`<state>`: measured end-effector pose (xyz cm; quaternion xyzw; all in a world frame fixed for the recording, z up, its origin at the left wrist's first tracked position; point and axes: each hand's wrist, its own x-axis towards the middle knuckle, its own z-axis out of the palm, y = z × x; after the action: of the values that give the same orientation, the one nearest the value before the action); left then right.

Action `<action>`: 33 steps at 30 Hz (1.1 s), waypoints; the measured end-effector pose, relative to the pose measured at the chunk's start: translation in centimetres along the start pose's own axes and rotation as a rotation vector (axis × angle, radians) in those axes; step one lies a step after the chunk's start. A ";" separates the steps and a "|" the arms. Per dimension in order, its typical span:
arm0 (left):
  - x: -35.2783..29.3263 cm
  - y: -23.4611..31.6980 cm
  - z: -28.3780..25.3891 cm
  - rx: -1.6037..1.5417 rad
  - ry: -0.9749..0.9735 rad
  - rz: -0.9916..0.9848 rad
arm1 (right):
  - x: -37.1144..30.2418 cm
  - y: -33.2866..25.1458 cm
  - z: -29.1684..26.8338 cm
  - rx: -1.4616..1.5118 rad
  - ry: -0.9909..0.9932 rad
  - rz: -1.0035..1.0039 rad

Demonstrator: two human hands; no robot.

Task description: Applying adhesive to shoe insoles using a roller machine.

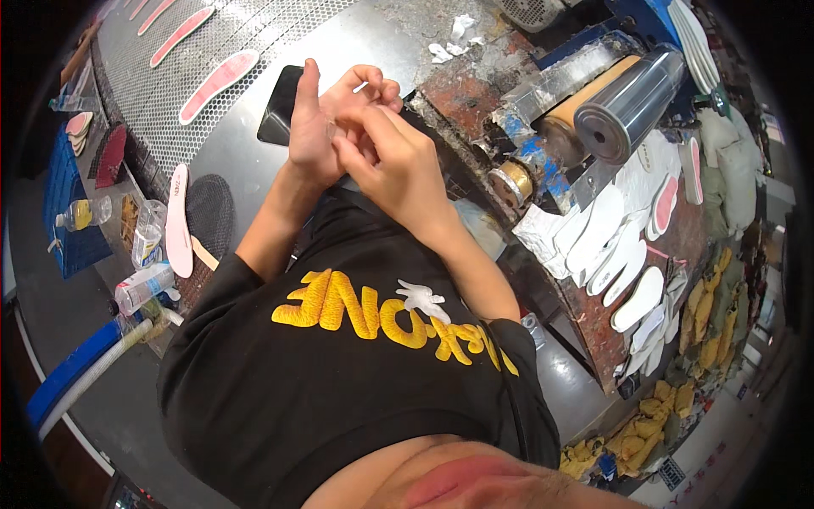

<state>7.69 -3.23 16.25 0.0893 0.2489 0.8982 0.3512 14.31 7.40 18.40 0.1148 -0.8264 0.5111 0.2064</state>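
My left hand point(315, 131) is turned palm up in front of my body, thumb sticking out and fingers loosely bent but apart. My right hand point(392, 151) reaches across it, its thumb and forefinger pinched together against the left palm. Whatever is between those fingertips, if anything, is too small to make out. Just behind the left wrist a flat black object point(276, 114) with a glossy face, like a phone, lies on the metal table point(246, 140). Pink and white insoles point(219, 86) lie in a row on the perforated belt beyond it.
A roller machine point(623, 106) with a shiny cylinder stands to the right. White insoles point(625, 270) lie on the rusty bench below it. At left are plastic bottles point(146, 287), a pink insole point(179, 220), a dark mesh insole point(209, 212) and a blue bin point(72, 204).
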 end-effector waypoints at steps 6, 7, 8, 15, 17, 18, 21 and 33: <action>-0.4 -0.8 0.1 0.043 -0.028 -0.019 | 0.2 0.9 0.7 -0.152 0.061 -0.141; -0.4 -0.9 0.1 0.044 -0.028 -0.020 | 0.2 1.0 0.7 -0.169 0.055 -0.166; -0.3 -1.0 0.1 0.048 -0.040 -0.025 | 0.1 1.1 0.7 -0.180 0.052 -0.195; -0.3 -1.1 0.5 0.050 -0.043 -0.087 | -0.1 1.3 0.5 -0.113 0.058 -0.053; -0.2 -1.1 0.5 0.056 -0.067 -0.093 | -0.1 1.4 0.5 -0.097 0.087 -0.048; -0.1 -1.1 0.5 0.051 -0.100 -0.098 | -0.1 1.5 0.5 -0.096 0.086 -0.047; 0.1 -1.1 0.4 0.021 -0.176 -0.098 | -0.2 1.6 0.4 -0.074 0.081 -0.029; -0.2 -0.9 0.7 0.177 -0.173 -0.112 | -0.2 1.5 0.0 -0.041 0.086 0.010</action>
<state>8.64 -2.54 16.34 0.1828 0.3004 0.8407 0.4118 13.90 8.07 17.16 0.0844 -0.8278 0.4995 0.2413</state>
